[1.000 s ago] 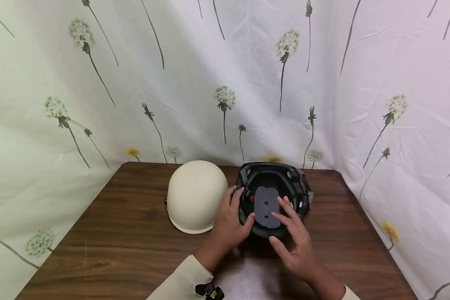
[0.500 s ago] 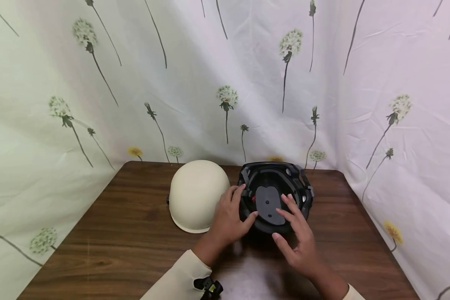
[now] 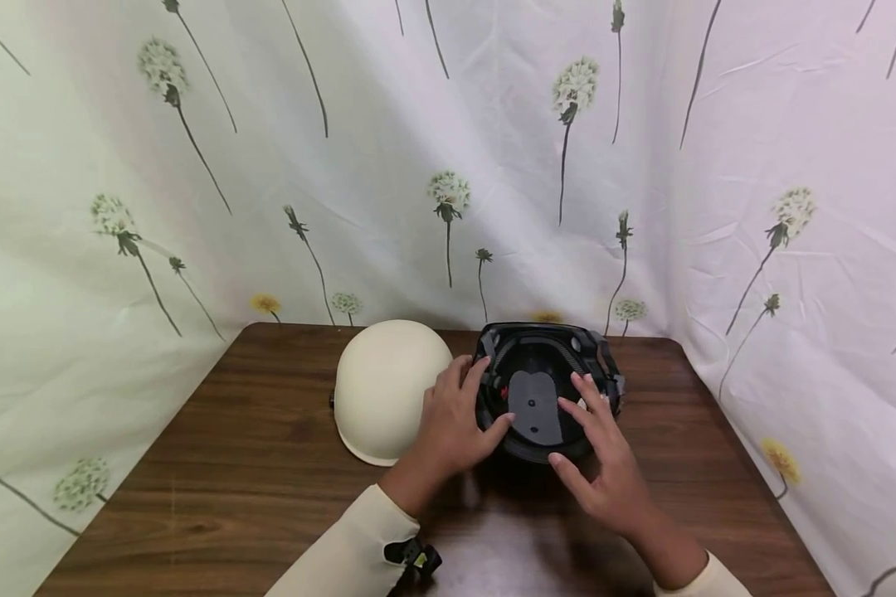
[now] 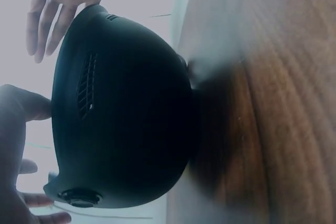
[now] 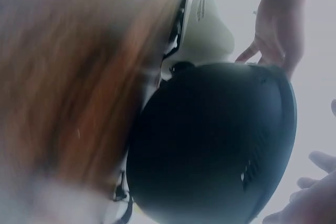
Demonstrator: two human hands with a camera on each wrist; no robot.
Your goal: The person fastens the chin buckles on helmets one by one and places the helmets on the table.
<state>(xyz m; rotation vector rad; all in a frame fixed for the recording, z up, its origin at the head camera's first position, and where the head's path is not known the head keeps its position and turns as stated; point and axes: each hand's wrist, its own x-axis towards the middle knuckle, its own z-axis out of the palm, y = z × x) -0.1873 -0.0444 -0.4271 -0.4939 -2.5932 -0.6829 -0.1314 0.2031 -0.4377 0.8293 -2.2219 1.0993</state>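
A black helmet (image 3: 532, 448) lies upside down at the back of the wooden table, its grey inner padding (image 3: 538, 406) and side straps facing up. My left hand (image 3: 451, 423) is at its left rim, fingers spread and relaxed; the thumb meets the rim edge in the left wrist view. Above the near right rim, my right hand (image 3: 612, 473) has its fingers spread, holding nothing. The right wrist view shows the right hand (image 5: 315, 192) apart from the dark shell (image 5: 210, 140). Just left of the black helmet sits a cream helmet (image 3: 392, 390), dome up.
The brown wooden table (image 3: 231, 464) has its back edge against a white curtain (image 3: 373, 149) printed with dandelions. The same cloth hangs along both sides. A black wrist strap device (image 3: 414, 557) is on the left sleeve.
My right hand has shifted slightly to the right and away from the padding. Left fingers have crept a little up along the rim. Both helmets stay in place.
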